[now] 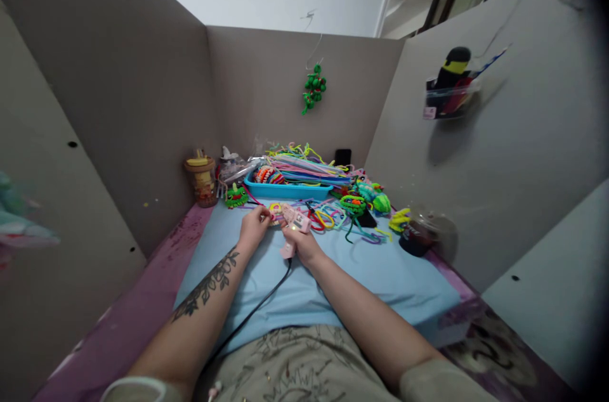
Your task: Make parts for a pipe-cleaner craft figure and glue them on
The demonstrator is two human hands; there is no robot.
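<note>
My right hand [303,243] is wrapped around a pink glue gun [297,222], and a black cord [261,300] runs from its handle back toward my lap. Close beside it on the left, my left hand [255,224] is closed in a pinch on a small yellow and pink pipe-cleaner piece [275,212]. The gun's front end is right by that piece; whether they touch I cannot tell. Loose pipe cleaners [328,217] in red, yellow and purple lie just beyond the gun. A green pipe-cleaner figure [235,197] sits past my left hand.
A blue tray [290,191] full of pipe cleaners [304,167] stands at the back. More pipe-cleaner figures [368,194] lie right of it. A dark-based cup [419,238] is at the right edge, a jar [202,183] at the left. Grey panels [304,85] surround the blue-covered table [380,281].
</note>
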